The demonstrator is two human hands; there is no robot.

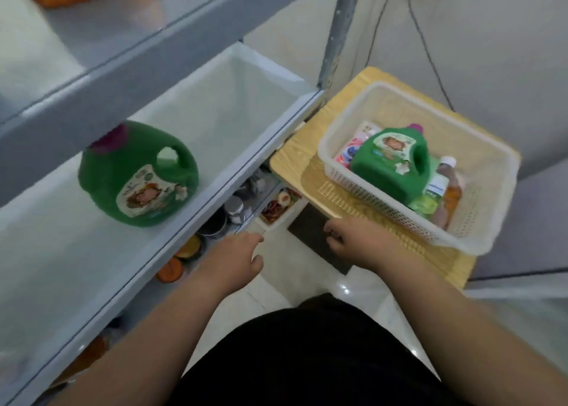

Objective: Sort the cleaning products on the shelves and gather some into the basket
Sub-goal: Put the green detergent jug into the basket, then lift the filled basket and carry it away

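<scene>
- The left hand is empty with its fingers relaxed, just off the front edge of the shelf. A green jug stands on the shelf, up and to the left of it.
- The right hand is empty with its fingers loosely curled, close to the near wall of the white basket on the wooden surface.
- A second green jug lies in the basket.

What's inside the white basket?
In the basket: a green jug, a pink pouch, a green pack and an amber bottle. Whatever lies under the jug is hidden.
</scene>
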